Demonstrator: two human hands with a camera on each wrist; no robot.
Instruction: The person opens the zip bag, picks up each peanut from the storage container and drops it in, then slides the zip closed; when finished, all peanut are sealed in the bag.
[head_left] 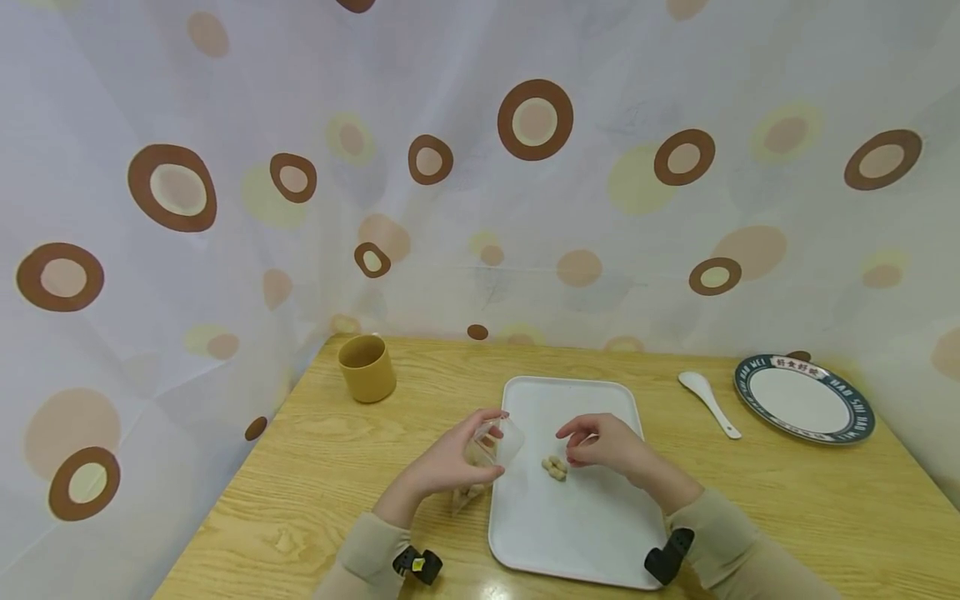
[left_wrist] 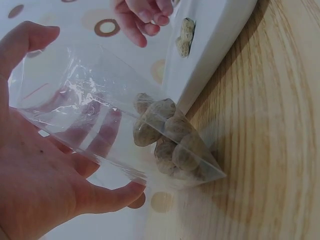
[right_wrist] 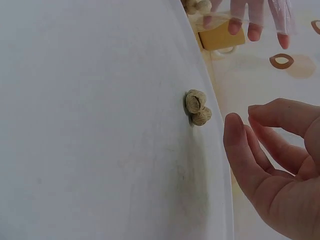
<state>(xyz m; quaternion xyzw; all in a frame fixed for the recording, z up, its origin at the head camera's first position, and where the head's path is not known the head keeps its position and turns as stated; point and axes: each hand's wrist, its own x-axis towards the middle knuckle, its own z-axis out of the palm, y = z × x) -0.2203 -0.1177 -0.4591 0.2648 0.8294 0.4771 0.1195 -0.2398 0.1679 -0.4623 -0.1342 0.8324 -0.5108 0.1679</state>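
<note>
My left hand (head_left: 457, 457) holds a clear plastic bag (left_wrist: 95, 105) with its fingers curled round the bag's upper part. Several peanuts (left_wrist: 165, 130) lie in the bag's lower corner, close to the wooden table beside the tray. On the white tray (head_left: 570, 533) sits a small group of peanuts (head_left: 555, 467). To the right of these peanuts, my right hand (head_left: 611, 446) hovers over the tray with fingers loosely bent. In the right wrist view, a gap shows between thumb and forefinger, and no peanut is visible in the hand.
A yellow mug (head_left: 369, 371) stands at the table's back left. On the right lie a white spoon (head_left: 708, 402) and a round plate (head_left: 802, 400) with a dark patterned rim. A patterned curtain (head_left: 480, 233) hangs behind the wooden table (head_left: 300, 467).
</note>
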